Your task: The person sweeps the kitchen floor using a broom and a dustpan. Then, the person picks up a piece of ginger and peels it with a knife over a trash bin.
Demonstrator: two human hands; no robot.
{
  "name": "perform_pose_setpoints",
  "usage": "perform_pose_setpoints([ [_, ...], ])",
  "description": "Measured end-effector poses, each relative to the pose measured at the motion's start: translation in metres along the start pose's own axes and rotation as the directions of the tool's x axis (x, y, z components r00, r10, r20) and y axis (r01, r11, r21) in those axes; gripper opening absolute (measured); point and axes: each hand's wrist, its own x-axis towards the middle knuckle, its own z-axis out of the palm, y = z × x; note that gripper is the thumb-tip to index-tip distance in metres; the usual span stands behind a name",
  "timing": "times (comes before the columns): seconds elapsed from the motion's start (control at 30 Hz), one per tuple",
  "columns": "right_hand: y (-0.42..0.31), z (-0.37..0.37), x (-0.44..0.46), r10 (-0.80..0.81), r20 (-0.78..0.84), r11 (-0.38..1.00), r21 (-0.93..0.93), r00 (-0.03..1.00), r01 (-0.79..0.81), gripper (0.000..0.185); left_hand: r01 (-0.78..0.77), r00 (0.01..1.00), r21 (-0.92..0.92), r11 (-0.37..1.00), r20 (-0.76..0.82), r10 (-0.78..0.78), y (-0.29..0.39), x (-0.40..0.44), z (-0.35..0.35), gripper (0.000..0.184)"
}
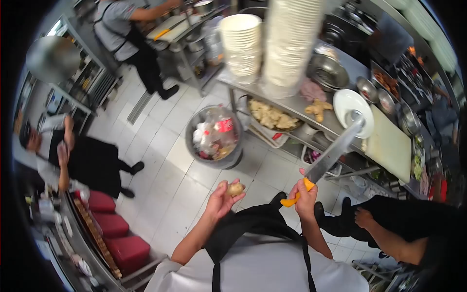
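My left hand (221, 200) is closed around a small knobbly tan piece of ginger (236, 189), held out over the floor. In my right hand (305, 199) is a large kitchen knife (332, 154) with an orange handle, its wide blade pointing up and away. The blade's tip overlaps a white plate (342, 104) on the steel counter; whether they touch I cannot tell. Another ginger root (318, 110) lies beside the plate. Below the counter edge, a basket holds a heap of ginger (270, 116).
A grey bin (190, 141) full of plastic bottles stands on the tiled floor (163, 160) ahead. Tall stacks of white tubs (242, 46), a cutting board (389, 146) and metal bowls (329, 72) crowd the counter. Close at right is a person's arm (389, 241); two other people stand left.
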Motion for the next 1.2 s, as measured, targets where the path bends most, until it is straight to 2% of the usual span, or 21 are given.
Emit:
perform_pose_setpoints([
  [0.1,0.014,0.071,-0.013,-0.187,0.075,0.957,0.238,0.98,0.165,0.045,0.054,0.984,-0.371,0.927,0.178,0.014,0.05,-0.035,-0.005,0.036],
  [0.13,0.009,0.091,-0.016,-0.184,0.106,0.96,0.232,0.977,0.155,0.045,0.043,0.969,-0.399,0.916,0.241,0.059,0.062,-0.041,-0.017,0.038],
  [0.23,0.026,0.119,-0.019,0.054,0.23,0.97,0.217,0.972,-0.105,0.038,0.011,0.996,-0.497,0.868,0.083,0.034,0.097,-0.05,-0.035,0.035],
  [0.27,0.032,0.13,-0.022,0.083,0.248,0.963,0.23,0.965,-0.141,0.033,0.035,0.994,-0.561,0.827,0.104,0.029,0.106,-0.05,-0.038,0.039],
  [0.37,0.041,0.167,-0.034,0.153,0.233,0.972,0.14,0.96,-0.189,0.036,-0.034,0.987,-0.51,0.859,0.116,0.108,0.124,-0.043,-0.043,0.04],
  [0.4,0.046,0.17,-0.033,0.188,0.27,0.97,0.097,0.944,-0.221,0.039,-0.041,0.989,-0.548,0.836,0.096,0.111,0.127,-0.038,-0.043,0.041],
  [0.5,0.046,0.184,-0.019,0.212,0.289,0.967,0.075,0.933,-0.243,0.04,-0.058,0.988,-0.583,0.81,0.084,0.131,0.132,-0.015,-0.037,0.041],
  [0.63,0.049,0.194,0.024,0.222,0.396,0.963,0.053,0.891,-0.263,0.05,-0.103,0.985,-0.611,0.785,0.049,0.167,0.133,0.021,-0.023,0.036],
  [0.67,0.048,0.202,0.032,0.209,0.363,0.975,-0.001,0.908,-0.224,0.053,-0.125,0.983,-0.574,0.809,0.041,0.18,0.135,0.027,-0.014,0.033],
  [0.77,0.052,0.211,0.063,0.265,0.442,0.95,0.032,0.857,-0.31,0.058,-0.146,0.987,-0.558,0.817,-0.022,0.161,0.138,0.056,-0.012,0.032],
  [0.87,0.062,0.217,0.088,0.256,0.521,0.95,0.021,0.815,-0.311,0.067,-0.256,0.966,-0.425,0.868,-0.092,0.24,0.139,0.091,-0.019,0.028],
  [0.9,0.068,0.218,0.097,0.259,0.544,0.949,0.01,0.798,-0.315,0.07,-0.263,0.964,-0.429,0.864,-0.143,0.223,0.139,0.101,-0.022,0.029],
  [0.97,0.067,0.227,0.111,0.2,0.496,0.974,-0.198,0.845,-0.114,0.07,-0.276,0.953,-0.436,0.857,-0.242,0.184,0.145,0.119,-0.015,0.034],
  [1.0,0.064,0.229,0.115,0.136,0.487,0.961,-0.276,0.863,0.005,0.069,-0.285,0.934,-0.314,0.905,-0.303,0.189,0.145,0.127,-0.012,0.044],
  [1.07,0.074,0.231,0.127,0.009,0.494,0.906,-0.372,0.87,0.202,0.064,-0.271,0.931,-0.148,0.951,-0.29,0.221,0.148,0.141,-0.017,0.044],
  [1.1,0.076,0.23,0.13,0.007,0.495,0.887,-0.405,0.869,0.223,0.063,-0.261,0.933,-0.07,0.963,-0.276,0.232,0.148,0.148,-0.019,0.044],
  [1.13,0.076,0.231,0.132,0.005,0.501,0.863,-0.439,0.866,0.249,0.061,-0.249,0.904,-0.008,0.968,-0.36,0.229,0.151,0.15,-0.007,0.046],
  [1.2,0.078,0.236,0.134,-0.015,0.509,0.814,-0.493,0.86,0.306,0.057,-0.259,0.89,0.026,0.966,-0.383,0.249,0.151,0.16,-0.008,0.046],
])
